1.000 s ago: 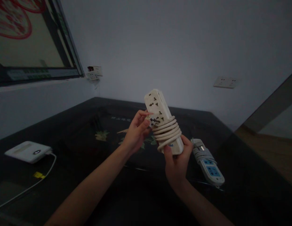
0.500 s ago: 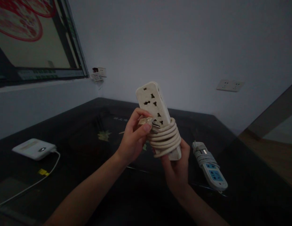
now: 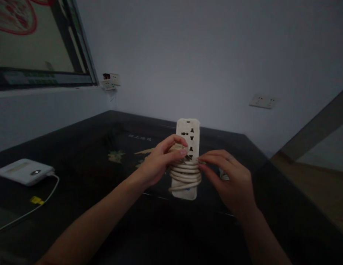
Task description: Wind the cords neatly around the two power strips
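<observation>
Power strip (image 3: 188, 127) at wearer's 12 o'clock, cord (image 3: 185, 176) wound several turns around lower half. Left hand (image 3: 157, 162) pinches plug (image 3: 177, 147) over strip (winding looks nearly done, plug end apparently unsecured). Right hand (image 3: 236, 180) at cord's 3 o'clock edge, grip unclear.

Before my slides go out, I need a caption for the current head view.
Left hand grips the plug over a cord-wrapped power strip.
</observation>
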`<control>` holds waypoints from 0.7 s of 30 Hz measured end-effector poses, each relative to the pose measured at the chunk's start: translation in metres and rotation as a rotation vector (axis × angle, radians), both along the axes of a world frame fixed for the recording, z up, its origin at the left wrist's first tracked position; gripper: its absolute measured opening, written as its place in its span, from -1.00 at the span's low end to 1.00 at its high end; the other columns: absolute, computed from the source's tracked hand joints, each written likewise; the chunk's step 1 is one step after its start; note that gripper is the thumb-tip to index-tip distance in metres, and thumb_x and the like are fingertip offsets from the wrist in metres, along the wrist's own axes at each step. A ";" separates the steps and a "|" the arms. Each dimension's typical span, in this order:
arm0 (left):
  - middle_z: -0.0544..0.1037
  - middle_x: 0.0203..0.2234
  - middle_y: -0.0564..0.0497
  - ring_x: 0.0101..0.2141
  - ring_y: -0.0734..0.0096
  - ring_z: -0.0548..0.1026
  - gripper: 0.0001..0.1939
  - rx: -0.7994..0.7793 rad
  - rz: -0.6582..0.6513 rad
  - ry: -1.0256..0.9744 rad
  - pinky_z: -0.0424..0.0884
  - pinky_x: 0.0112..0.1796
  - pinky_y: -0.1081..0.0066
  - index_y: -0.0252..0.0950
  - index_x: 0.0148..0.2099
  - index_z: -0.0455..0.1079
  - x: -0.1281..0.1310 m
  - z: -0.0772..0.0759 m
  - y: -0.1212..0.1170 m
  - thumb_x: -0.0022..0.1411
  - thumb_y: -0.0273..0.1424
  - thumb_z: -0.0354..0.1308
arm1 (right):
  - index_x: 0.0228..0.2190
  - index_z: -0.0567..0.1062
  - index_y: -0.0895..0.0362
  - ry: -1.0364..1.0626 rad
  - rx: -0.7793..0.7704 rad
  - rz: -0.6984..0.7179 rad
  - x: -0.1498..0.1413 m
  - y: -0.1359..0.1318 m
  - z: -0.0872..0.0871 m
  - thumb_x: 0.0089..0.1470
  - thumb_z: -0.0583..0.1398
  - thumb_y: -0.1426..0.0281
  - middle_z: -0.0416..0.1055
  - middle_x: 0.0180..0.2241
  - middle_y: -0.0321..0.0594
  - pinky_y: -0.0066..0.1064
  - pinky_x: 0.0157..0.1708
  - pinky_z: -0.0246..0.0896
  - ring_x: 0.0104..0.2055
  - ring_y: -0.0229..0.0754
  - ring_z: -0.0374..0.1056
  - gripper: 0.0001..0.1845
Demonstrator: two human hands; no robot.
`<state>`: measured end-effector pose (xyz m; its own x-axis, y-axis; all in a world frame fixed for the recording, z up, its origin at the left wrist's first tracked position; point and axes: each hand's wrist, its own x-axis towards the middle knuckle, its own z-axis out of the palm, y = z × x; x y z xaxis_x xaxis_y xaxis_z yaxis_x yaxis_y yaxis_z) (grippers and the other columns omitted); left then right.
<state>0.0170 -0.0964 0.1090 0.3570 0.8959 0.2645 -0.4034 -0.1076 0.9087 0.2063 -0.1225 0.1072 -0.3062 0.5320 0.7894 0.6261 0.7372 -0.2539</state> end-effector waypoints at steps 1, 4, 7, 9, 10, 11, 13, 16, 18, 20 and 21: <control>0.37 -0.46 0.11 -0.47 0.58 0.33 -0.76 0.002 -0.029 0.023 0.24 -0.47 0.55 -0.27 -0.25 0.32 0.002 -0.001 -0.002 0.05 -0.36 0.28 | -0.33 0.51 0.18 -0.057 0.002 0.016 0.001 -0.001 0.001 0.12 0.20 0.50 0.46 -0.34 -0.16 -0.37 -0.27 0.32 -0.28 -0.19 0.40 -0.93; 0.36 -0.48 0.12 -0.48 0.59 0.32 -0.76 -0.010 -0.085 0.065 0.22 -0.48 0.55 -0.28 -0.25 0.32 0.003 -0.005 -0.004 0.06 -0.35 0.28 | -0.33 0.53 0.20 -0.174 -0.037 0.042 0.003 -0.003 0.003 0.12 0.21 0.51 0.44 -0.34 -0.14 -0.36 -0.29 0.32 -0.28 -0.18 0.39 -0.92; 0.38 -0.48 0.12 -0.47 0.57 0.33 -0.75 -0.028 -0.093 0.096 0.22 -0.46 0.55 -0.29 -0.25 0.33 0.002 -0.007 -0.002 0.05 -0.34 0.29 | -0.33 0.54 0.19 -0.252 -0.046 0.055 0.006 -0.002 0.004 0.15 0.18 0.48 0.45 -0.33 -0.13 -0.35 -0.30 0.33 -0.28 -0.16 0.38 -0.89; 0.39 -0.47 0.11 -0.46 0.56 0.34 -0.76 -0.028 -0.091 0.108 0.23 -0.45 0.54 -0.30 -0.26 0.34 0.002 -0.008 0.000 0.04 -0.34 0.30 | -0.34 0.54 0.18 -0.307 -0.017 0.038 0.006 0.000 0.003 0.18 0.15 0.44 0.46 -0.33 -0.13 -0.33 -0.32 0.33 -0.28 -0.14 0.38 -0.85; 0.40 -0.47 0.10 -0.45 0.55 0.35 -0.77 -0.027 -0.095 0.113 0.23 -0.44 0.54 -0.30 -0.27 0.35 0.002 -0.008 0.001 0.04 -0.35 0.30 | -0.34 0.54 0.17 -0.334 0.004 0.026 0.006 0.000 0.003 0.20 0.13 0.43 0.46 -0.34 -0.13 -0.32 -0.32 0.33 -0.28 -0.14 0.39 -0.82; 0.41 -0.46 0.09 -0.44 0.54 0.36 -0.78 -0.029 -0.100 0.118 0.24 -0.43 0.53 -0.31 -0.29 0.35 0.002 -0.009 0.003 0.04 -0.35 0.30 | -0.35 0.54 0.15 -0.357 0.026 0.012 0.005 0.001 0.002 0.21 0.11 0.42 0.47 -0.35 -0.14 -0.32 -0.34 0.33 -0.29 -0.14 0.39 -0.80; 0.44 -0.43 0.07 -0.42 0.51 0.38 -0.79 -0.040 -0.116 0.127 0.26 -0.41 0.51 -0.32 -0.29 0.37 0.001 -0.010 0.005 0.05 -0.36 0.29 | -0.39 0.53 0.12 -0.397 0.062 -0.019 0.003 0.001 -0.001 0.21 0.10 0.40 0.48 -0.37 -0.15 -0.34 -0.38 0.31 -0.31 -0.14 0.39 -0.78; 0.47 -0.40 0.04 -0.40 0.49 0.40 -0.81 -0.050 -0.142 0.131 0.27 -0.38 0.49 -0.32 -0.30 0.39 0.000 -0.011 0.009 0.05 -0.37 0.29 | -0.42 0.53 0.09 -0.423 0.055 -0.047 0.000 0.003 -0.004 0.18 0.13 0.38 0.50 -0.37 -0.17 -0.34 -0.45 0.25 -0.33 -0.12 0.40 -0.81; 0.46 -0.43 0.05 -0.42 0.50 0.40 -0.83 -0.050 -0.168 0.139 0.26 -0.40 0.49 -0.31 -0.30 0.39 0.000 -0.012 0.010 0.05 -0.38 0.29 | -0.42 0.51 0.08 -0.367 -0.012 -0.040 0.000 0.004 -0.006 0.14 0.17 0.39 0.50 -0.37 -0.18 -0.33 -0.45 0.25 -0.33 -0.12 0.40 -0.86; 0.45 -0.45 0.06 -0.46 0.51 0.38 -0.84 -0.046 -0.194 0.158 0.23 -0.43 0.49 -0.31 -0.29 0.39 0.001 -0.013 0.009 0.07 -0.38 0.27 | -0.40 0.49 0.07 -0.249 -0.127 -0.015 0.000 0.005 -0.006 0.10 0.20 0.40 0.49 -0.37 -0.21 -0.32 -0.39 0.28 -0.31 -0.13 0.41 -0.94; 0.45 -0.45 0.06 -0.46 0.51 0.38 -0.84 -0.042 -0.199 0.163 0.23 -0.44 0.49 -0.30 -0.27 0.39 0.001 -0.013 0.009 0.08 -0.38 0.26 | -0.38 0.48 0.07 -0.182 -0.188 -0.001 0.000 0.005 -0.006 0.08 0.21 0.40 0.49 -0.36 -0.22 -0.30 -0.35 0.29 -0.30 -0.14 0.41 -0.98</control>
